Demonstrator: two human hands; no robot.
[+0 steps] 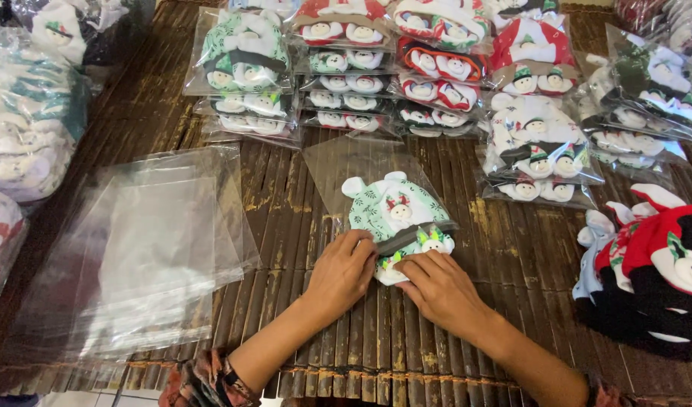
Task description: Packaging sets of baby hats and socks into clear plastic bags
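Step in hand: bagging. A green-and-white hat (395,215) with small snowman faces lies half inside a clear bag (353,169) near the middle of the surface (300,226), its open end toward the person.

Left hand (344,273): fingers curled down, pinching the bag mouth and the hat's near left edge. Right hand (440,290): flat, fingers together, pressing on the hat's near right edge. Neither hand lifts anything clear of the surface.

Next move, by my reading: the hat's near edge has to go fully past the bag mouth, so one hand must hold the film taut while the other pushes. The film is thin and slippery, and the plush is soft and bulky, likely to bunch at the opening.

Materials: the surface is dark slatted bamboo, ridged and worn pale in patches. A loose stack of empty bags (142,249) lies at the left, glossy and crinkled. Packed hats (361,68) stand in rows along the far edge. Unpacked red and black hats (655,264) are heaped at the right edge.
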